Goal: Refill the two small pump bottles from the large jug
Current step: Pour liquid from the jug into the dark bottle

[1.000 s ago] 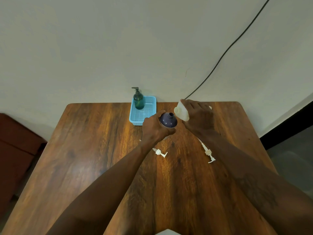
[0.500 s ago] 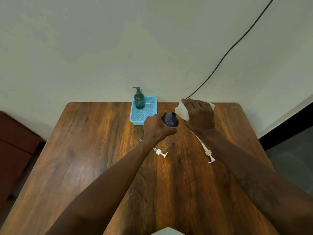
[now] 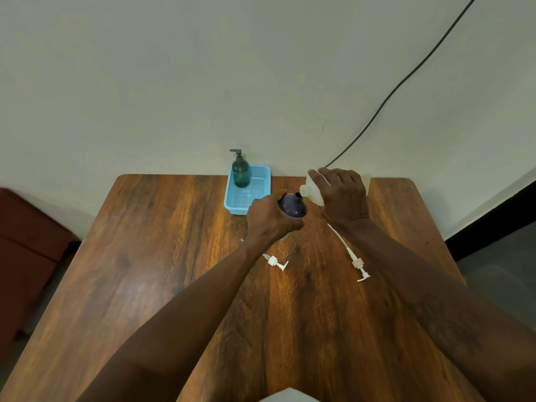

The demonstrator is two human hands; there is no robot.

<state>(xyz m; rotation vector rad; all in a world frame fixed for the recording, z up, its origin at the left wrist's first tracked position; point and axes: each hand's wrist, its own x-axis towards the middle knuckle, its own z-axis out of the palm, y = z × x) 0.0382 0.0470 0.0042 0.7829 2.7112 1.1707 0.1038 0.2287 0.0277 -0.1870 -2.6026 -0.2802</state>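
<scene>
Left hand (image 3: 268, 219): wrapped around a dark purple bottle (image 3: 292, 205), neck uncapped.
Right hand (image 3: 343, 195): tilting a cream jug (image 3: 314, 190), spout at that neck.
Worktop (image 3: 162, 256): two white pumps (image 3: 275, 262) lying loose.
Blue basket (image 3: 249, 195): holds green pump bottle (image 3: 240, 173).

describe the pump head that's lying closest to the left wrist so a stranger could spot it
On the wooden table, look just below the left hand. The short pump head lies there loose; the other pump head, further right, trails a much longer tube.

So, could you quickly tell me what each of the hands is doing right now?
Left hand: closed around the dark bottle.
Right hand: closed around the tilted white jug.
</scene>
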